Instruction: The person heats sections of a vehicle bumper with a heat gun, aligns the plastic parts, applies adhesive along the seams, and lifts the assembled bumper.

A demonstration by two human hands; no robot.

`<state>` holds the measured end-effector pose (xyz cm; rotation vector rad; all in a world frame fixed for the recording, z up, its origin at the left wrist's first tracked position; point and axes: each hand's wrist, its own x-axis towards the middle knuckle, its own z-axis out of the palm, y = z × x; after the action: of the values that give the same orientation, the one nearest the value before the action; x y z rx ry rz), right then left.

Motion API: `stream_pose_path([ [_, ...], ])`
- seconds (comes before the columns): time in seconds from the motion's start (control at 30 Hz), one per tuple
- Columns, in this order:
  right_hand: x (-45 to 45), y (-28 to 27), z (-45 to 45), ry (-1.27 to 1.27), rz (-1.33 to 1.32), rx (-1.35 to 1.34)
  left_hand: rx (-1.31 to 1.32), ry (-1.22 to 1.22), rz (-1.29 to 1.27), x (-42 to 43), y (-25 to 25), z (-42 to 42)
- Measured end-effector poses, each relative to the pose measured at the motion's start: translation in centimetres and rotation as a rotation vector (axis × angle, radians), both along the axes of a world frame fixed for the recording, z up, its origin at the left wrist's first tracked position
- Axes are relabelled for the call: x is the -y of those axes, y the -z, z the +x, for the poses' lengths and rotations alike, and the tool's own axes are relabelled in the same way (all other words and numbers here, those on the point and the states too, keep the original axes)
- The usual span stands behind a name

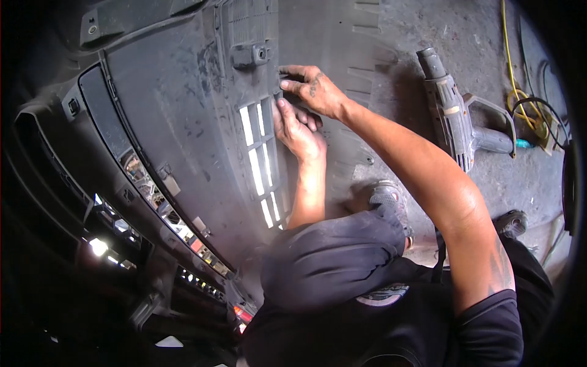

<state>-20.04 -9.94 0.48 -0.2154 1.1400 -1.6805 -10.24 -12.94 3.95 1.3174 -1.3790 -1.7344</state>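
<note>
A large, scuffed dark plastic car bumper (177, 116) fills the left half of the head view. Along its near edge runs a row of rectangular slots (252, 137) with light showing through. My left hand (301, 134) is at this edge beside the slots, thumb up against it and fingers curled. Just above it, my right hand (318, 92) reaches in from the right, with thumb and forefinger closed at the same edge. A small dark bit shows between the two hands; I cannot make out whether it is part of the bumper.
A grey heat gun (449, 113) lies on the concrete floor (409, 24) to the right. A yellow cord (507, 49) and a black cable (541, 101) run beyond it. My bent knee (324, 251) and shoe (388, 199) are close below the hands.
</note>
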Motion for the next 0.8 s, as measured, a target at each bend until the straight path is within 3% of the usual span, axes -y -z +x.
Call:
stream_pose_path([
  [0.13, -2.1, -1.7, 0.0, -0.034, -0.023, 0.059, -0.056, 0.123, -0.031, 1.7, 0.7, 0.6],
  [0.17, -1.5, -0.6, 1.2, 0.08, 0.006, -0.163, -0.076, 0.046, -0.037, 1.4, 1.2, 0.3],
  [0.23, -1.8, -0.5, 2.2, 0.147, 0.02, -0.357, -0.111, -0.109, -0.05, -0.5, -0.1, -2.3],
  [0.33, -2.4, -1.5, 2.8, 0.116, 0.01, -0.418, -0.034, 0.09, -0.027, 0.4, -0.1, -0.2],
  [0.4, -1.7, -1.0, 4.1, 0.22, -0.02, -0.594, 0.001, 0.059, -0.093, 0.3, 0.3, -0.2],
  [0.43, -1.5, -1.0, 4.3, 0.14, 0.024, -0.624, 0.0, 0.035, -0.085, 0.1, 0.0, -0.3],
  [0.63, -1.1, -0.8, 4.3, 0.113, 0.019, -0.631, -0.046, 0.063, -0.076, 0.3, 0.4, 0.1],
  [0.73, -1.9, -1.4, 3.7, -0.017, 0.055, -0.661, -0.024, 0.094, -0.067, 0.5, 0.5, 0.3],
  [0.8, -2.3, -1.9, 3.5, -0.038, 0.05, -0.568, -0.015, 0.111, -0.063, 0.6, 0.5, 0.5],
])
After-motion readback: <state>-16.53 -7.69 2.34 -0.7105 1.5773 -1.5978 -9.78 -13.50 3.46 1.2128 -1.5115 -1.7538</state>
